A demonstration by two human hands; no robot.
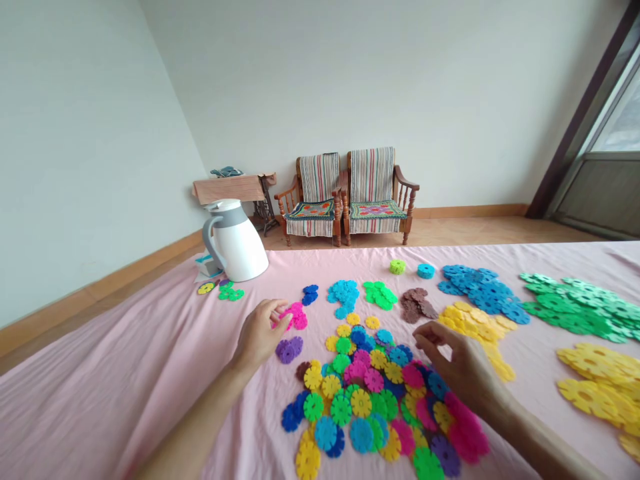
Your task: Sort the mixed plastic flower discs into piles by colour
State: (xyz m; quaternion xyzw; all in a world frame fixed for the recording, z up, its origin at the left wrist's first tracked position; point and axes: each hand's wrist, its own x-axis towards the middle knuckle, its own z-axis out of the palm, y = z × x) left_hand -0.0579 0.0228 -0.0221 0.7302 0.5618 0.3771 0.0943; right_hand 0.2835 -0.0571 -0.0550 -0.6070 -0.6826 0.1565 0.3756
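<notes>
My left hand (260,330) is at a small pile of pink notched discs (299,316), its thumb and fingers apart around the near edge. Just nearer lie several purple discs (289,350). Over the right edge of a mixed heap of flower-shaped plastic discs (361,403) hovers my right hand (457,360), fingers loosely curved, with a gap showing inside the thumb; no disc shows in it. Close to its fingertips are brown discs (416,305) and yellow discs (473,323). The heap mixes yellow, green, blue, pink and purple.
Sorted piles of light blue (343,297), bright green (380,295), blue (480,290) and green discs (585,308) lie across the pink cloth (165,360). A white jug (240,247) stands at the far left. Two wooden armchairs (373,193) are beyond the table.
</notes>
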